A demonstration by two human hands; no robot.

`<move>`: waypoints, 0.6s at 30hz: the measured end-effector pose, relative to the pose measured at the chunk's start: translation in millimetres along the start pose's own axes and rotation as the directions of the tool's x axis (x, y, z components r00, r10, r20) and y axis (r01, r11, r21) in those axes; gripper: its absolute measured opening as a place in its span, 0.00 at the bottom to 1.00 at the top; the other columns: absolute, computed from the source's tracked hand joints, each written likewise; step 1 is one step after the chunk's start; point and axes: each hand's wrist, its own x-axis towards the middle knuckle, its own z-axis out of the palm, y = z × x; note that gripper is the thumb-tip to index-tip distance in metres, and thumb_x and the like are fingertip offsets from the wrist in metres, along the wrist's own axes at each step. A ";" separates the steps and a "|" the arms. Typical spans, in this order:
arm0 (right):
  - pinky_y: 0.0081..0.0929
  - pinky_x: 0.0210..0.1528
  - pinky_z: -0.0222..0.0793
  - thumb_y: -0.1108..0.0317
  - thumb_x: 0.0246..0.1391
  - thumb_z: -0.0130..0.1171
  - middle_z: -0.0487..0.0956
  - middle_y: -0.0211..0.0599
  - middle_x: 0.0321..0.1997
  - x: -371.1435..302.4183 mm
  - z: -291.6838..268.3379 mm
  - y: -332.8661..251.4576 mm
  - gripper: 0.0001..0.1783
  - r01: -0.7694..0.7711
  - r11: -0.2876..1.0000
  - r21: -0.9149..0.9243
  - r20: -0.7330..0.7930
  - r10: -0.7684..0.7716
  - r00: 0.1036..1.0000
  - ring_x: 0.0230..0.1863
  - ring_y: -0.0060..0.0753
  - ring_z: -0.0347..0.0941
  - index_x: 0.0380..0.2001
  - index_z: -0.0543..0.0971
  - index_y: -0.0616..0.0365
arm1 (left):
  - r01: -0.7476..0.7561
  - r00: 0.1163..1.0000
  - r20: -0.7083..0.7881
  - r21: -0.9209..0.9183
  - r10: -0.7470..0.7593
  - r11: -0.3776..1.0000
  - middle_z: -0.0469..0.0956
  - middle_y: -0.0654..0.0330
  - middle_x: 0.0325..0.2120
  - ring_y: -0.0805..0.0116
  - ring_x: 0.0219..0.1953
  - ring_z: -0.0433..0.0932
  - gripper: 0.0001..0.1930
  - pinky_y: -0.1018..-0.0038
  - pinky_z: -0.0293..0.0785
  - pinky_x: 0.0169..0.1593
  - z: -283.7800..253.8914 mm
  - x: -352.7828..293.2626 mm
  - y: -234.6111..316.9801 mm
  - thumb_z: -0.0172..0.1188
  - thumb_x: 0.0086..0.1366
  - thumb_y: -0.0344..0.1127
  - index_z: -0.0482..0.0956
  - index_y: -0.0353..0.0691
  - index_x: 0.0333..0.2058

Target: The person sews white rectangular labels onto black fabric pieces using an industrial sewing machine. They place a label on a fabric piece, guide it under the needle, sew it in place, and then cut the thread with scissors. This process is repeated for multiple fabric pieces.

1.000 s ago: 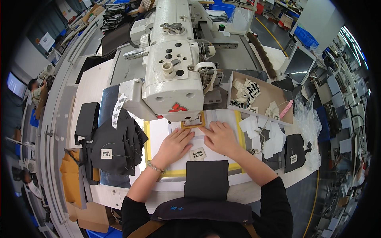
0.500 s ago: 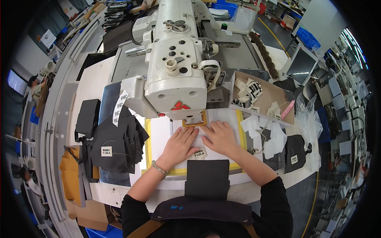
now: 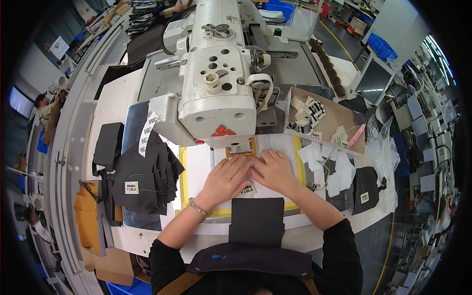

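Observation:
My left hand (image 3: 227, 178) lies flat on the white sheet (image 3: 197, 169), fingers together and stretched toward the small amber presser frame (image 3: 253, 147) under the sewing machine head (image 3: 216, 110). Beside it, my right hand (image 3: 273, 171) rests with its thumb and fingers apart, its index fingertip by the frame's front edge. The two hands almost meet. A small cream printed label (image 3: 248, 190) lies below them, partly covered by my left thumb. Closer to me is a dark grey fabric piece (image 3: 256, 221). What lies under my fingertips is hidden.
Stacked dark fabric pieces (image 3: 142, 179), the top one bearing a label, lie at left beside mustard pieces (image 3: 89, 216). At right, a cardboard box (image 3: 354, 145) holds loose labels, near white scraps (image 3: 339, 172), clear plastic (image 3: 383, 152) and another labelled dark piece (image 3: 365, 184).
My left hand has shifted slightly right, closer to my right hand, and covers more of the cream label. My right hand has barely moved.

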 end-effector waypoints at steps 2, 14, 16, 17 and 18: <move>0.33 0.38 0.62 0.56 0.46 0.64 0.70 0.32 0.31 -1.0 0.3 1.2 0.15 0.003 1.000 0.001 0.011 -0.003 1.000 0.37 0.35 0.69 0.36 0.81 0.51 | 0.036 0.999 -0.002 -0.005 -0.036 0.999 0.74 0.49 0.53 0.52 0.56 0.73 0.32 0.59 0.68 0.59 -1.9 10.1 -0.1 0.65 0.57 0.49 0.72 0.36 0.56; 0.34 0.39 0.60 0.54 0.43 0.65 0.71 0.31 0.34 -0.4 1.2 -1.5 0.19 -0.007 1.000 -0.010 0.003 0.007 1.000 0.38 0.35 0.68 0.39 0.79 0.49 | 0.097 0.995 0.005 -0.028 -0.097 0.995 0.73 0.42 0.51 0.49 0.49 0.74 0.36 0.61 0.67 0.57 11.9 26.4 -7.1 0.62 0.57 0.55 0.69 0.31 0.56; 0.34 0.39 0.60 0.53 0.42 0.66 0.71 0.31 0.34 -1.2 2.0 -1.3 0.20 -0.013 1.000 -0.010 0.017 0.013 1.000 0.38 0.35 0.68 0.39 0.79 0.49 | 0.106 0.994 0.015 -0.034 -0.105 0.994 0.73 0.42 0.51 0.49 0.49 0.74 0.37 0.60 0.67 0.57 13.2 26.4 -7.0 0.62 0.57 0.55 0.69 0.31 0.57; 0.34 0.39 0.60 0.53 0.42 0.66 0.71 0.30 0.35 -1.5 2.3 -1.2 0.20 -0.016 1.000 -0.010 0.023 0.017 1.000 0.38 0.35 0.68 0.39 0.79 0.49 | 0.110 0.994 0.020 -0.037 -0.109 0.993 0.73 0.42 0.50 0.49 0.49 0.74 0.37 0.60 0.66 0.58 13.9 26.3 -6.9 0.62 0.57 0.56 0.68 0.31 0.57; 0.34 0.39 0.61 0.53 0.42 0.66 0.71 0.30 0.35 -1.6 2.2 -1.1 0.20 -0.016 1.000 -0.011 0.025 0.017 1.000 0.39 0.35 0.68 0.39 0.79 0.48 | 0.107 0.994 0.018 -0.034 -0.107 0.994 0.73 0.42 0.50 0.49 0.49 0.74 0.38 0.60 0.66 0.57 14.7 26.3 -7.0 0.62 0.57 0.56 0.68 0.31 0.57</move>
